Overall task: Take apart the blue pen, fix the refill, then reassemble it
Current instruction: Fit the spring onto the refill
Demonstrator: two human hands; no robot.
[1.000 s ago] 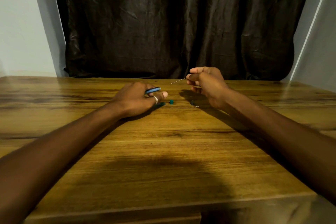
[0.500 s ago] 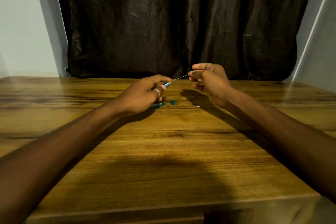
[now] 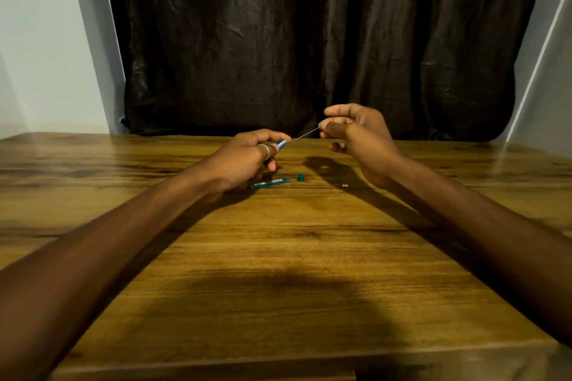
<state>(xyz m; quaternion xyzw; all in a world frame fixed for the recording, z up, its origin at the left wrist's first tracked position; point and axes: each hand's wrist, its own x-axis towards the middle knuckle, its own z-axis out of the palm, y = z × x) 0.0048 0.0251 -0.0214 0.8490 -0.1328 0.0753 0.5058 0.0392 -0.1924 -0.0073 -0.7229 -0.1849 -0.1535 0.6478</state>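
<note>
My left hand (image 3: 247,158) is closed around the blue pen barrel (image 3: 281,144), whose open end pokes out toward the right. My right hand (image 3: 356,136) pinches a thin refill (image 3: 305,135) that slants down to the left, its tip at the barrel's mouth. Both hands are raised a little above the wooden table (image 3: 278,257). On the table under my left hand lies a teal pen part (image 3: 270,183), with a small teal cap (image 3: 301,177) just to its right. A tiny pale piece (image 3: 345,185) lies further right, below my right wrist.
A dark curtain (image 3: 309,40) hangs behind the table's far edge, with pale walls on both sides. The table's front edge runs along the bottom of the view.
My left hand has lifted off the table with the barrel and turned its mouth toward my right hand. The refill tip, apart from the barrel before, now meets it.
</note>
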